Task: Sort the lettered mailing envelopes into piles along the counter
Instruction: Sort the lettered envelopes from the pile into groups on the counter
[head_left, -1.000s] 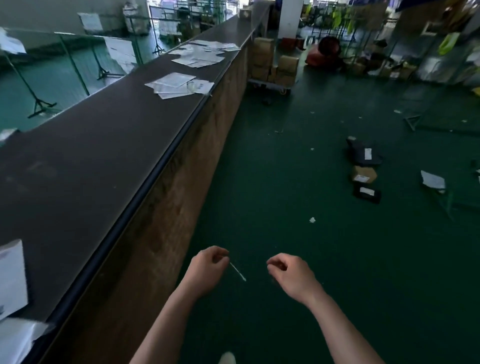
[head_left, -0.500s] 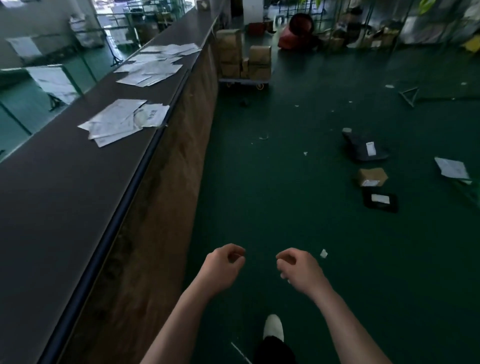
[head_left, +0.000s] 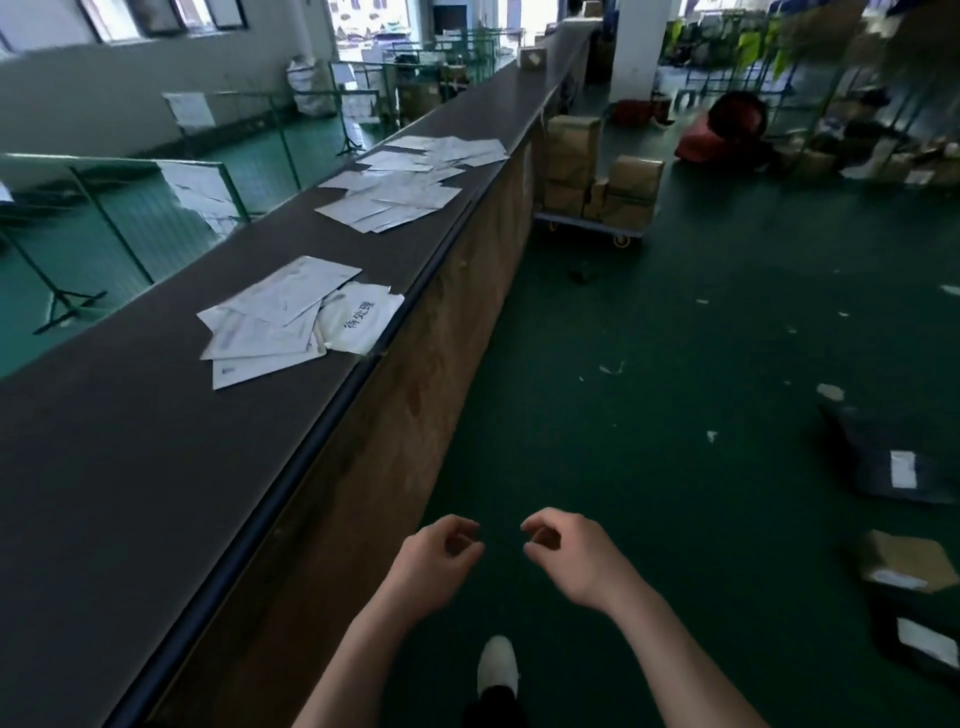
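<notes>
A long dark counter (head_left: 130, 441) runs along my left into the distance. On it lies a near pile of white envelopes (head_left: 270, 322), with a white pouch bearing black lettering (head_left: 358, 317) at its right edge. Farther along, a larger spread of envelopes (head_left: 400, 187) covers the counter top. My left hand (head_left: 436, 564) and right hand (head_left: 576, 556) hang over the green floor beside the counter, well short of the near pile. Both have fingers curled in, with nothing in them.
A cart stacked with cardboard boxes (head_left: 597, 182) stands against the counter's front farther ahead. Dark parcels (head_left: 883, 462) and a brown box (head_left: 904, 566) lie on the floor to the right, with paper scraps. My white shoe (head_left: 497, 665) is below. A small box (head_left: 532, 57) sits at the counter's far end.
I have walked forward along the counter, so both envelope piles are nearer. The thin white strip that was at my left hand a second ago is gone from it.
</notes>
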